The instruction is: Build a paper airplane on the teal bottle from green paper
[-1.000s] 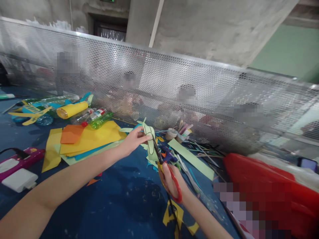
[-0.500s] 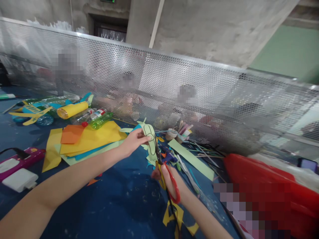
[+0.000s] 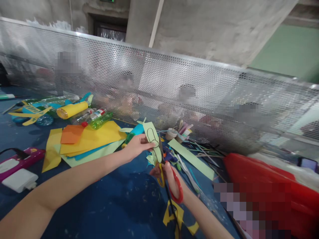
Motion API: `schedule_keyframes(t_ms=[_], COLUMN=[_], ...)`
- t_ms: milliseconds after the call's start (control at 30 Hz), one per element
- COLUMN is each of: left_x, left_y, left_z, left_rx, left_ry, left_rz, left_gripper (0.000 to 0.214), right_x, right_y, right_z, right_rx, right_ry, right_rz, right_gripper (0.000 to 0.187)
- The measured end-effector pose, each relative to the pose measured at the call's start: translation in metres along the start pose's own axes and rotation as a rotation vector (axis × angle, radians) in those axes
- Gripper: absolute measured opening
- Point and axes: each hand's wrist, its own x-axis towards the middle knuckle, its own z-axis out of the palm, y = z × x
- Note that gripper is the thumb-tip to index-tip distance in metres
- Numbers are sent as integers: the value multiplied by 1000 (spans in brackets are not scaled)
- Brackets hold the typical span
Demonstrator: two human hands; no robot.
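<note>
My left hand [image 3: 139, 146] pinches a light green piece of paper [image 3: 151, 131] that carries a black drawn outline of rounded shapes. In my right hand [image 3: 171, 179] are scissors [image 3: 177, 187] with red and yellow handles, my fingers through the loops. The scissor blades lie along the right edge of the paper; the handles stand apart. Behind the paper, a blue paper tube [image 3: 137, 129] with light green fins lies on the table. Small paper scraps and a dark blue tool [image 3: 169, 155] lie just beyond the scissors.
Coloured sheets [image 3: 99, 137] lie left of centre, with plastic bottles [image 3: 101, 120] and a yellow paper tube [image 3: 72, 109] behind. A purple power strip [image 3: 22, 162] sits far left. A perforated metal screen [image 3: 154, 79] bounds the back, people beyond it. A red bag [image 3: 264, 179] lies right.
The green paper has turned in my left hand and shifted slightly right and down. The scissor handles have spread wider, and my right hand has moved slightly right.
</note>
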Motion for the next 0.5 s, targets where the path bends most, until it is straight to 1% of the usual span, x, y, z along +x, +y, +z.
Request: schedule_keyframes(t_ms=[100,300,500], left_x=[-2,-4,-4], left_y=[-2,-9,-13], left_z=[2,5,6], left_rx=[-27,-107,-169], left_ry=[31,34,48], left_rz=[-4,-38,-55], left_gripper=[30,31,31], right_x=[1,0,-2], right_y=[3,1,-12], right_z=[1,1,3], right_rx=[51,107,27], right_ry=[-11,-15,25], right_rz=[2,27,43], right_gripper=[61,61,62])
